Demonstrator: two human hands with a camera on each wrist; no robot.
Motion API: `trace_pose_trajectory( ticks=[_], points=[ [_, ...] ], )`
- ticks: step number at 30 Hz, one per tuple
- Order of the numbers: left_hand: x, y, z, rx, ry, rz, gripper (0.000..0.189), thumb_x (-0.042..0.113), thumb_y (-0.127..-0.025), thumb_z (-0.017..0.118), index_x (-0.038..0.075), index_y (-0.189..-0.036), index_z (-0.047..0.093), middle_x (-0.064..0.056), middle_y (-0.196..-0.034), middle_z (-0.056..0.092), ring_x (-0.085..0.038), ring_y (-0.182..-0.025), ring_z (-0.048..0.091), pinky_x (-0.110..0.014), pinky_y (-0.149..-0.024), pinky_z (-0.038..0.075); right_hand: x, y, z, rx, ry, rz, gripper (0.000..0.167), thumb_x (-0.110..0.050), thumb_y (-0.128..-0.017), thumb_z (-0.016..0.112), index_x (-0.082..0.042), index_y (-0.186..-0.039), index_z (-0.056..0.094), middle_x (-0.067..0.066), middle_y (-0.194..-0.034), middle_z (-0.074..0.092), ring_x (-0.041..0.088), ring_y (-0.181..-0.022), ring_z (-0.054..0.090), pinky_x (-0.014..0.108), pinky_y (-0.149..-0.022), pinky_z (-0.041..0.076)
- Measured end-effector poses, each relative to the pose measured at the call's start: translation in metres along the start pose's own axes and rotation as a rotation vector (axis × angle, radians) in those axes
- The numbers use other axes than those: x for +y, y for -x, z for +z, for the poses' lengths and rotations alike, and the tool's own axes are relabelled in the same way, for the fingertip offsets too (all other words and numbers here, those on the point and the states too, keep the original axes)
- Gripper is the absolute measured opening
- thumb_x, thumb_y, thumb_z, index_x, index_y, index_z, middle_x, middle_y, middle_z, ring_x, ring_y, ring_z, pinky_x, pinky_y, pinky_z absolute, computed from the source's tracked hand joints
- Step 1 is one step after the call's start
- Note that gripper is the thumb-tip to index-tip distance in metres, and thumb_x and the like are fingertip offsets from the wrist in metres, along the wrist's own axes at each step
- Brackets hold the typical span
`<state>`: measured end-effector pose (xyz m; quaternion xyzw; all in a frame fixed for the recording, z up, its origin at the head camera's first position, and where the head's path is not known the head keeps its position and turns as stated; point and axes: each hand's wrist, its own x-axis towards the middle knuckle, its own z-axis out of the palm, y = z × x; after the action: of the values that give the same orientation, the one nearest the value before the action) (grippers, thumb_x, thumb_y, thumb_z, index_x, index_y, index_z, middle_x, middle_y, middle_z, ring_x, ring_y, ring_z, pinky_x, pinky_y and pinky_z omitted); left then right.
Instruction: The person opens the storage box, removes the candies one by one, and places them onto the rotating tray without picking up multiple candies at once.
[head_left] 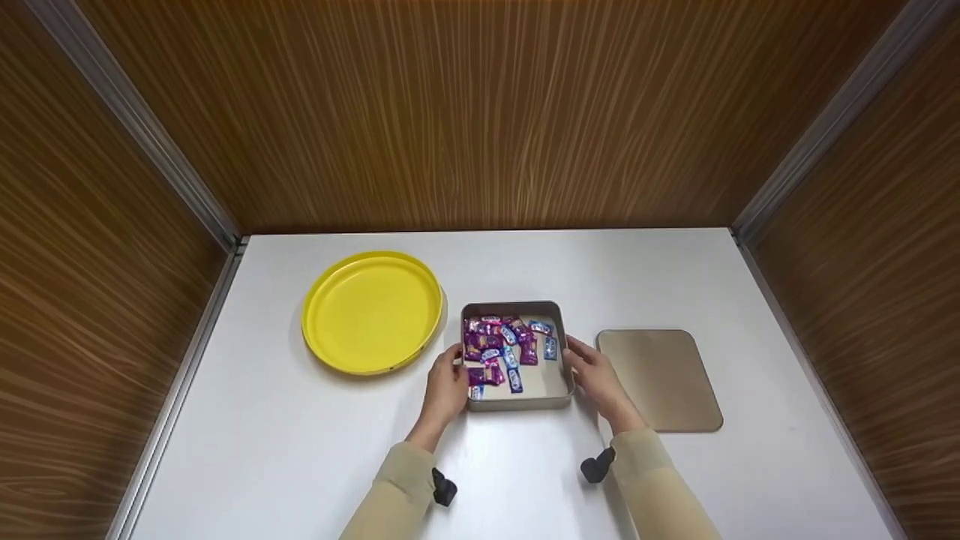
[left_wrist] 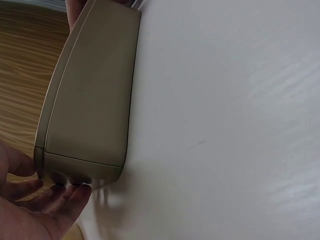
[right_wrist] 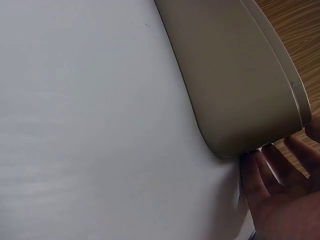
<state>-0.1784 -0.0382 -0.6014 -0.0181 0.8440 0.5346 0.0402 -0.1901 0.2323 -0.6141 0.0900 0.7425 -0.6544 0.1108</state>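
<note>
A square metal tin (head_left: 519, 405) with its top off stands in the middle of the white table. Wrapped candies (head_left: 528, 349) in purple and blue lie inside it, mostly toward its left and middle. My left hand (head_left: 444, 391) holds the tin's left side, thumb near the rim and fingers along the wall. On the opposite side, my right hand (head_left: 602, 381) grips the wall the same way. The left wrist view shows the left fingers (left_wrist: 75, 202) touching the tin's end; the right wrist view shows the right fingers (right_wrist: 255, 185) against the other end.
A round yellow tray (head_left: 373, 311) lies to the left of the tin. To the right is a flat gold-brown lid (head_left: 664, 382), close beside my right forearm. Wood-grain panels (head_left: 487, 120) rise behind the table (head_left: 315, 465) and along both sides.
</note>
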Motion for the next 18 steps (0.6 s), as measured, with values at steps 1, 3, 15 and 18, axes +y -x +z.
trace_pose_trajectory(
  ticks=[1, 3, 15, 18],
  points=[
    [0.001, 0.000, 0.000, 0.007, -0.006, 0.006, 0.044, 0.001, -0.098, 0.050, -0.003, -0.141, 0.045, -0.020, -0.128, 0.054, -0.024, -0.100, 0.060, -0.037, -0.088, 0.051, 0.000, 0.000, 0.000, 0.001, -0.006, 0.001, 0.051, -0.019, -0.103, 0.050, -0.003, -0.150, 0.037, 0.019, -0.153, 0.034, 0.037, -0.141, 0.030, 0.054, -0.110, 0.029],
    [0.004, 0.001, 0.000, 0.025, -0.031, 0.031, 0.046, 0.001, -0.096, 0.052, -0.003, -0.141, 0.044, -0.020, -0.126, 0.054, -0.026, -0.102, 0.060, -0.039, -0.089, 0.051, 0.000, 0.000, 0.000, 0.011, -0.014, 0.016, 0.051, -0.020, -0.103, 0.051, -0.004, -0.150, 0.038, 0.018, -0.153, 0.035, 0.036, -0.141, 0.031, 0.054, -0.110, 0.029],
    [0.035, 0.000, 0.006, 0.078, -0.441, 0.393, 0.057, 0.011, -0.088, 0.072, -0.003, -0.138, 0.048, -0.021, -0.132, 0.052, -0.034, -0.121, 0.052, -0.043, -0.100, 0.046, 0.000, 0.002, 0.000, 0.031, 0.019, 0.008, 0.051, -0.021, -0.103, 0.050, -0.003, -0.149, 0.039, 0.019, -0.153, 0.035, 0.039, -0.140, 0.032, 0.054, -0.109, 0.031],
    [0.038, -0.002, 0.009, -0.007, -0.558, 0.461, 0.056, 0.013, -0.086, 0.074, 0.000, -0.136, 0.051, -0.018, -0.128, 0.056, -0.033, -0.116, 0.057, -0.042, -0.094, 0.050, 0.001, 0.002, -0.001, 0.030, 0.030, 0.000, 0.050, -0.021, -0.103, 0.050, -0.002, -0.148, 0.040, 0.019, -0.152, 0.036, 0.039, -0.139, 0.033, 0.055, -0.108, 0.032]
  ],
)
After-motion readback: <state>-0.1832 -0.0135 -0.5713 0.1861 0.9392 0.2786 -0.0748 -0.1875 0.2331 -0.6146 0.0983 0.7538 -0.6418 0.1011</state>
